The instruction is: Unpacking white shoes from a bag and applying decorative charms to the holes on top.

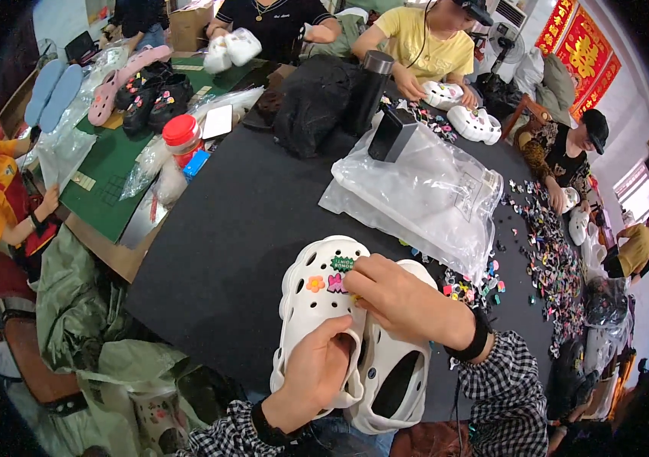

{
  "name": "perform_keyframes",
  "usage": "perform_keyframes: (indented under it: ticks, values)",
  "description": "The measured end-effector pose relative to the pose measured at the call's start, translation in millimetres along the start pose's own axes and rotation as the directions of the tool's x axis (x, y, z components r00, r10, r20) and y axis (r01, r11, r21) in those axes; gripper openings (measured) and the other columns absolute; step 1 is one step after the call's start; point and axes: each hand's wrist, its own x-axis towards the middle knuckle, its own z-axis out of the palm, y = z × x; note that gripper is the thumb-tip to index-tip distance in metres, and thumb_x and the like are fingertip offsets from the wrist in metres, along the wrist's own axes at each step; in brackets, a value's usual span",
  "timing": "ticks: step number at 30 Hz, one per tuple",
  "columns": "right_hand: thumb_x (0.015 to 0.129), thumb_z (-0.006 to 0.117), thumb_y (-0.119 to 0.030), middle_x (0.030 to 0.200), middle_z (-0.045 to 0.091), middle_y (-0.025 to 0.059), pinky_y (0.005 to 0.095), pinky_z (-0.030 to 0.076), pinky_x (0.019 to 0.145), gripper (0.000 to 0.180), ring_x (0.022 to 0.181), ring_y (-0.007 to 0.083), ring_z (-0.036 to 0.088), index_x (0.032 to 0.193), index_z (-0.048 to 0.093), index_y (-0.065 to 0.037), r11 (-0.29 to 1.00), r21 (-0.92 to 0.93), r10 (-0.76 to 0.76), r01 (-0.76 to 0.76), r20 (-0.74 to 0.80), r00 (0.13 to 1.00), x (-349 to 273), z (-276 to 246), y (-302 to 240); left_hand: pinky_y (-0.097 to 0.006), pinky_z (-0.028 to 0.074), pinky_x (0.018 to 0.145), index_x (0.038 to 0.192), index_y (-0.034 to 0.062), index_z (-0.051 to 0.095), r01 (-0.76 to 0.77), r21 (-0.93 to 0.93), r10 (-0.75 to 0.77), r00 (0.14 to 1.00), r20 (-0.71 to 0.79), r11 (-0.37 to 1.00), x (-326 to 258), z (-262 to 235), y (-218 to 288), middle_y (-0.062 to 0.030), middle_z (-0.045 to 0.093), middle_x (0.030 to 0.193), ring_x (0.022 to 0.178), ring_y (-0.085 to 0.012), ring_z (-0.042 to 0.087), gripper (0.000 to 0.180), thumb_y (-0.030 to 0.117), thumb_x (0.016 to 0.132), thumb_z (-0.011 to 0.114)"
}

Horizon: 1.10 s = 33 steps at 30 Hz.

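Observation:
A white clog (300,312) with holes in its toe is tilted up in front of me. My left hand (311,377) grips it by the side, thumb at the foot opening. On its toe sit an orange flower charm (315,284), a green spiky charm (342,263) and a pink-purple charm (336,284). My right hand (401,293) presses its pinched fingers to the toe beside these. A bit of yellow, seemingly a shoe charm, shows under the fingertips, mostly hidden. Against the first clog's right side leans a second white clog (393,392), partly covered by my right hand.
A clear plastic bag (423,194) lies ahead, with a black box (393,135) on it. Loose charms (557,282) spread along the right. A dark bottle (370,91), black bag (313,107) and red-lidded jar (181,137) stand farther off. Co-workers handle clogs around the table.

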Motion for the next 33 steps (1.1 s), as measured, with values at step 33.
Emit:
perform_keyframes:
  ticks: [33]
  values:
    - [0.083, 0.06, 0.0, 0.093, 0.059, 0.0145, 0.0384, 0.053, 0.07, 0.013, 0.081, 0.0323, 0.062, 0.096, 0.06, -0.001, 0.854, 0.161, 0.483, -0.495, -0.599, 0.639, -144, -50, 5, -0.042, 0.042, 0.105, 0.136, 0.0006, 0.041, -0.073, 0.141, 0.079, 0.996, -0.041, 0.987, -1, 4, 8, -0.015, 0.054, 0.13, 0.121, -0.0281, 0.052, 0.047, 0.005, 0.091, 0.053]
